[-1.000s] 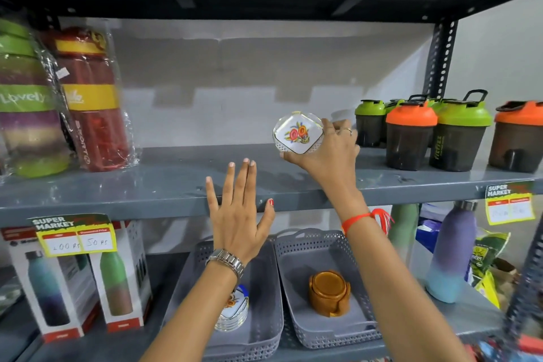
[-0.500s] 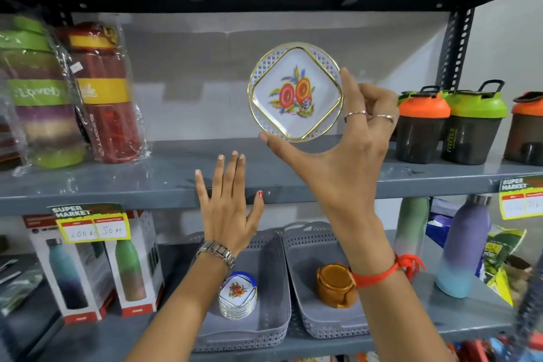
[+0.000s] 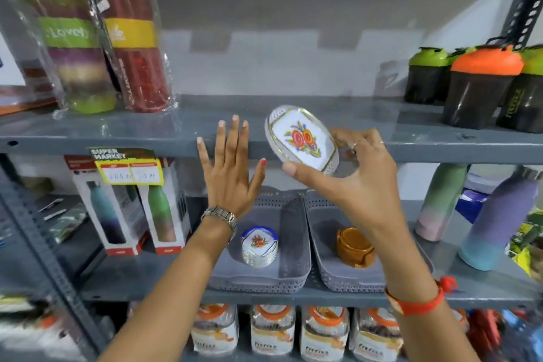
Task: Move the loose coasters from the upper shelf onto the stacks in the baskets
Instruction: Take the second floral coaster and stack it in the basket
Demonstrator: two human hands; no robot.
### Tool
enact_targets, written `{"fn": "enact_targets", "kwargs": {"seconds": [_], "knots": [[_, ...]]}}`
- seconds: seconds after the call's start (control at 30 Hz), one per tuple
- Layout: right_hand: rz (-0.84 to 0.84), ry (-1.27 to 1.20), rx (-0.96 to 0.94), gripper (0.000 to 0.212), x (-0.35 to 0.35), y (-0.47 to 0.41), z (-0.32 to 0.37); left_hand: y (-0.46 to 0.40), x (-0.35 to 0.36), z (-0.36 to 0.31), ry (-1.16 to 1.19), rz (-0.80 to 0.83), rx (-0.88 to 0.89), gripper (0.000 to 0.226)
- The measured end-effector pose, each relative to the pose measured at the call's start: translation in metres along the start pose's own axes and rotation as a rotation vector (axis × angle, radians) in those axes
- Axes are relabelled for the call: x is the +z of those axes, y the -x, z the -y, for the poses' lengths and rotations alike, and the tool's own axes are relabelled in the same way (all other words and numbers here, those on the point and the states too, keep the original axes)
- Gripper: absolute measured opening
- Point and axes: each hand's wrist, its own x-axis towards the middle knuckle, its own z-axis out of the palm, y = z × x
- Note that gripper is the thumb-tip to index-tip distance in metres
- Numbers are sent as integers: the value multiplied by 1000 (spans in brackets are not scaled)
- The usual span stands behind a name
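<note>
My right hand [image 3: 355, 182] grips a white coaster [image 3: 301, 138] with a red flower print and gold rim, tilted, in front of the upper shelf's front edge [image 3: 117, 141]. My left hand [image 3: 230, 173] is flat and spread against that edge, holding nothing. Below, on the lower shelf, the left grey basket [image 3: 293, 244] holds a stack of matching white floral coasters [image 3: 259, 247]. The right grey basket [image 3: 326, 258] holds a stack of brown coasters [image 3: 354, 247] in a holder. The held coaster hangs above the gap between the two baskets.
Wrapped coloured bottles [image 3: 97, 29] stand at the upper shelf's left, shaker cups [image 3: 482, 85] at its right. Boxed bottles [image 3: 132, 203] sit left of the baskets and pastel bottles [image 3: 496, 214] to the right. Jars [image 3: 270, 329] line the shelf underneath.
My right hand has brought the floral coaster down from in front of the wall to the upper shelf's front edge. The view has tipped downward. My left hand stays on the edge.
</note>
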Motion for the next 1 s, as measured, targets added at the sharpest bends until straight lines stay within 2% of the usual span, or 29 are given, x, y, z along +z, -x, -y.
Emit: {"fn": "enact_targets", "kwargs": {"seconds": [0.17, 0.3, 0.37, 0.47, 0.63, 0.83, 1.0], "knots": [[228, 14, 139, 55, 20, 38, -35, 3, 4, 13, -117, -34, 78, 60], [335, 343, 270, 86, 66, 52, -87, 4, 5, 14, -77, -75, 96, 60], [402, 516, 346, 95, 94, 55, -109, 4, 7, 15, -63, -89, 94, 60], [509, 596, 464, 97, 129, 55, -131, 3, 10, 16, -60, -100, 106, 60], [652, 659, 530, 96, 182, 55, -163, 2, 18, 20, -76, -137, 119, 58], [666, 667, 585, 89, 215, 56, -184, 0, 25, 21, -100, -190, 120, 57], [603, 729, 555, 105, 226, 53, -188, -2, 31, 21, -110, -242, 112, 56]]}}
